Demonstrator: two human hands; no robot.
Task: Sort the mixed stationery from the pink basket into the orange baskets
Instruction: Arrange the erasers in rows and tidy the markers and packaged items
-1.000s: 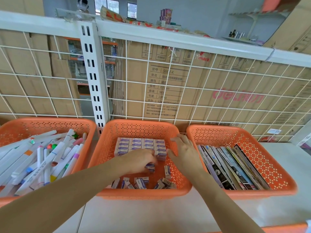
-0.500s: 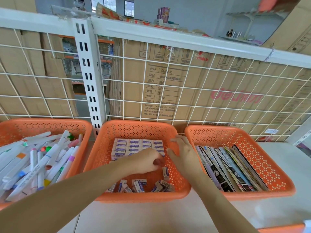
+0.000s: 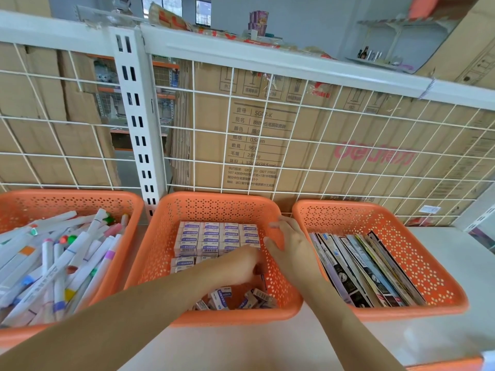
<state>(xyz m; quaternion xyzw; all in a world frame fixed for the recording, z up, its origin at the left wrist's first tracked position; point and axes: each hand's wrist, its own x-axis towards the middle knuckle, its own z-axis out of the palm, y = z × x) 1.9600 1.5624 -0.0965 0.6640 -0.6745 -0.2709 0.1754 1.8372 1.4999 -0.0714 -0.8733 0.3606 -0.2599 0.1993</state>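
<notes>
The middle orange basket point(image 3: 160, 253) holds neat rows of boxed erasers point(image 3: 211, 236) at the back and several loose erasers point(image 3: 222, 298) at the front. My left hand point(image 3: 238, 266) reaches into it just in front of the rows, fingers curled down and fingertips hidden. My right hand point(image 3: 289, 247) lies beside it with fairly straight fingers, touching the right end of the rows next to the basket's right wall. The left orange basket point(image 3: 67, 204) is full of marker pens point(image 3: 67, 266). The right orange basket point(image 3: 417, 263) holds booklets point(image 3: 367, 269) standing on edge.
A white wire grid point(image 3: 267, 145) with cardboard boxes point(image 3: 348, 156) behind it closes off the back of the white shelf point(image 3: 267, 344). A white slotted upright point(image 3: 139, 124) stands between the left and middle baskets. An orange rim point(image 3: 442, 365) shows at the bottom right edge.
My left hand has slid a little to the right inside the middle basket, towards my right hand. The eraser seen under its fingers earlier is now hidden. My right hand stays put.
</notes>
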